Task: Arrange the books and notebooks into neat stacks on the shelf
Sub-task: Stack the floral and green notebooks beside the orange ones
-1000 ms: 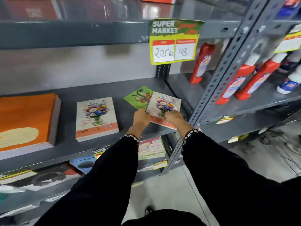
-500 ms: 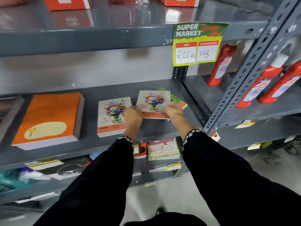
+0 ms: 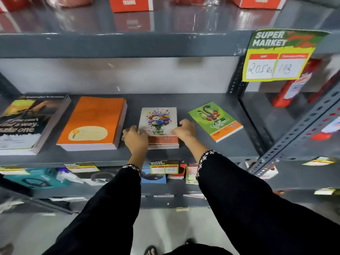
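Note:
A stack of flower-cover notebooks point(image 3: 158, 118) lies flat in the middle of the grey shelf point(image 3: 193, 103). My left hand point(image 3: 135, 139) clasps its left front corner with curled fingers. My right hand point(image 3: 184, 129) presses against its right edge, fingers bent over the top cover. A single green notebook point(image 3: 215, 120) lies askew to the right, apart from my hands. To the left sits a thick orange notebook stack point(image 3: 93, 124), and further left a stack of dark books point(image 3: 27, 124) with white lettering.
The shelf above point(image 3: 128, 45) hangs low and carries red boxes point(image 3: 131, 3). A green and yellow price sign point(image 3: 277, 56) hangs at the right. A perforated grey upright point(image 3: 298, 129) and red bottles point(image 3: 292, 89) stand to the right. Boxed goods fill the shelf below point(image 3: 156, 173).
Both hands carried the flower notebook left, off the green one, and set it on the other flower notebook. The view swung left, bringing the dark books into sight.

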